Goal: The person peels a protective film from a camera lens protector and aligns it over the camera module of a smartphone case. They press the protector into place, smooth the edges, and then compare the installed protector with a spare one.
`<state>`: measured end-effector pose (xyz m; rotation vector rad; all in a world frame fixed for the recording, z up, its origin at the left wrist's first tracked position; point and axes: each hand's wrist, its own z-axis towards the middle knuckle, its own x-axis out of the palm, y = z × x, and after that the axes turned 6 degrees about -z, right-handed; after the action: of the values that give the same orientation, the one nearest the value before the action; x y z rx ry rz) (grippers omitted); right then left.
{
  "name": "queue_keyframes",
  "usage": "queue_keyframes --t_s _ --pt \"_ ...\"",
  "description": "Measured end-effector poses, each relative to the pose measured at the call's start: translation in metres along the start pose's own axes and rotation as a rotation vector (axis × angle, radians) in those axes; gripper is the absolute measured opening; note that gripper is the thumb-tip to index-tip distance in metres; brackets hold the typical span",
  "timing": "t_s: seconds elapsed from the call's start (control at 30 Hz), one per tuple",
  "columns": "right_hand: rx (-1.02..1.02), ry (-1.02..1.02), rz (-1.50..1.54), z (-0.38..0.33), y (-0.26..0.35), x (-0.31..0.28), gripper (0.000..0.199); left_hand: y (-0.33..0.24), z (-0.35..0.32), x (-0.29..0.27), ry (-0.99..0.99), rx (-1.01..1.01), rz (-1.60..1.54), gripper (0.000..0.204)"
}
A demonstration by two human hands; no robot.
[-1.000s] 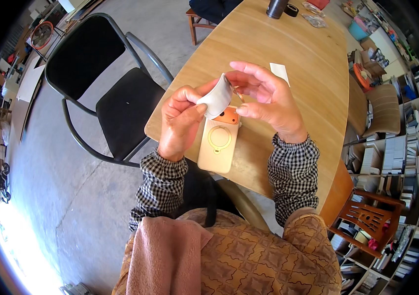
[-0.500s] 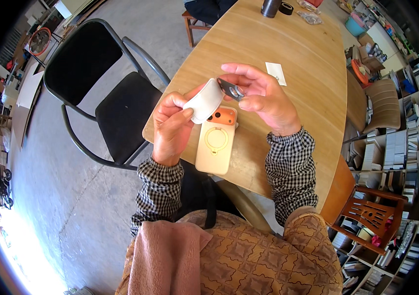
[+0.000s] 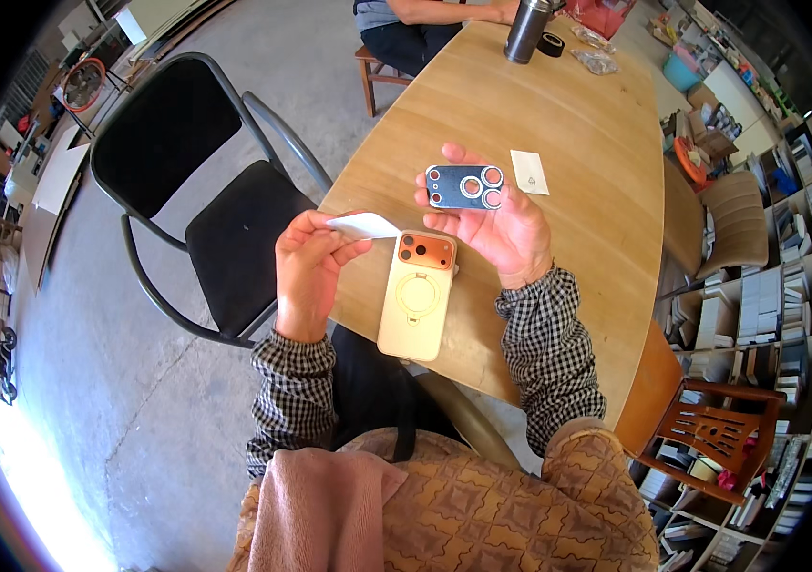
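Observation:
Between the thumb and fingers of my left hand (image 3: 305, 272) is a thin white backing piece (image 3: 366, 226), seen nearly edge-on. My right hand (image 3: 513, 240) holds a dark blue camera lens protector (image 3: 450, 194) by its edges, with several ringed round openings facing up. Below and between the hands lies a phone (image 3: 408, 331) in a cream-yellow case, its back upward. It has an orange camera area with dark lenses and a round ring stand. The tip of the white piece comes close to the phone's upper corner; I cannot tell whether they touch.
A small white card (image 3: 529, 172) lies on the wooden table (image 3: 582, 257) beyond my right hand. At the far end are a dark flask (image 3: 525, 33), a black tape roll (image 3: 550, 44) and clear packets (image 3: 596, 61). A person (image 3: 425, 14) sits there. A black chair (image 3: 234, 214) stands left.
My hands have moved apart. The lens protector has turned its face up in my right hand, and the white piece has tilted edge-on in my left. A seated person's arm now shows.

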<state>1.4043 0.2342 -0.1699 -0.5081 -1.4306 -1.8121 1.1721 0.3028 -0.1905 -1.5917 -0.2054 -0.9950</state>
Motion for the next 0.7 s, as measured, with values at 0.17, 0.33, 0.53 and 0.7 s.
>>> queue_keyframes --t_s 0.17,0.33,0.53,0.7 --pt "-0.048 -0.034 0.011 0.002 0.005 -0.001 0.071 0.006 0.036 0.017 -0.063 -0.091 0.202 0.011" --pt "-0.087 -0.088 -0.152 0.002 0.009 -0.001 0.072 0.032 0.057 0.032 -0.143 -0.063 0.471 0.039" --pt "-0.193 -0.436 -0.907 0.003 0.0 0.024 0.071 0.019 0.025 0.039 -0.079 0.261 0.597 0.018" --pt "-0.442 -0.477 -1.513 0.005 -0.018 0.045 0.07 0.008 -0.005 0.036 -0.078 0.296 0.557 0.005"
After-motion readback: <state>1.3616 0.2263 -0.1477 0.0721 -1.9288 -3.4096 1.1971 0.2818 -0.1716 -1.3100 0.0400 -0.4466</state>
